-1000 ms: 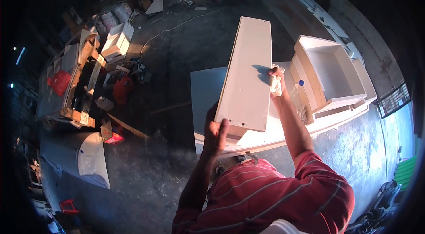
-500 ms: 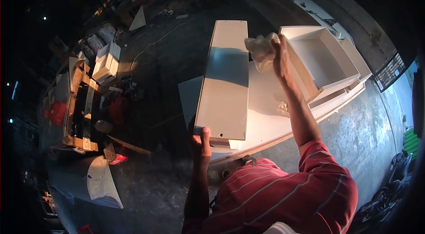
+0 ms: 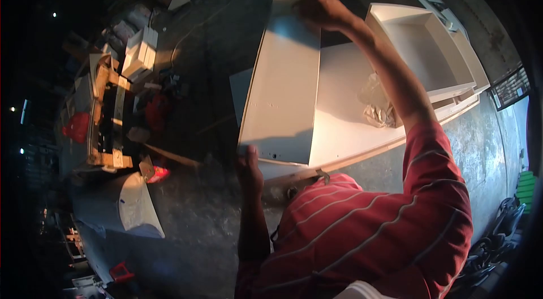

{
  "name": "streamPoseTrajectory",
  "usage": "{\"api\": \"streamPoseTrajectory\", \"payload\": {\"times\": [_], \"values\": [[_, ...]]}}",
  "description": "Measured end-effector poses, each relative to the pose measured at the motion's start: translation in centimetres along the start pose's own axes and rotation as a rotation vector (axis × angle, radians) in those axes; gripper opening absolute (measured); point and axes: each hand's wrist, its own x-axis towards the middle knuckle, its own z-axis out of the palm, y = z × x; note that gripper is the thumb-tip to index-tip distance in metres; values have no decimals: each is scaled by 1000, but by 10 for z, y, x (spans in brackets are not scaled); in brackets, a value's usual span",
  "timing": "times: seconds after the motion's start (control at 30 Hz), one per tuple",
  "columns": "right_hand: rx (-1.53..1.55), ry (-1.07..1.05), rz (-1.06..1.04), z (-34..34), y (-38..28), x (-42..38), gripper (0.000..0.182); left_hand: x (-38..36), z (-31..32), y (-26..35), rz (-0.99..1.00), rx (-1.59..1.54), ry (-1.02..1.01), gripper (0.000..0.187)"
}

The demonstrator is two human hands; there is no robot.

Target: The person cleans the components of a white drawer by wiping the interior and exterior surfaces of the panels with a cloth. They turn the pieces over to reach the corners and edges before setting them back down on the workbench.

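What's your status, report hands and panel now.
Left hand grips near end of white panel. Right hand on its far end. Open box lies beside it; nothing in the way.

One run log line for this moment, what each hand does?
left hand: grips near end of white panel | right hand: on far end | panel: over white board

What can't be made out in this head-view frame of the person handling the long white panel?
- Cloth: whether the right hand at the far end of the white panel grips one is hidden by the hand itself.
- Left hand fingers: in shadow under the panel's near end.
- Crumpled clear item on the white board: too blurred to identify.
- Open white box: cut behind the forearm.
- Clutter at left: too dark.
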Motion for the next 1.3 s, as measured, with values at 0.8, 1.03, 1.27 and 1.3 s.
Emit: {"api": "streamPoseTrajectory", "payload": {"times": [0.8, 1.03, 1.27, 1.3], "values": [[199, -69, -300, -23, -119, -99, 15, 0, 5, 28, 12, -64, -110, 43], [154, -147, -523, -30, -213, -130, 19, 17, 27, 3, 446, -193, 7, 33], [199, -171, -377, -5, -197, -100, 25, 7, 2, 27, 154, -46, -232, 33], [206, -136, -470, -7, -212, -107, 25, 9, 0, 23, 161, 2, -257, 33]]}}
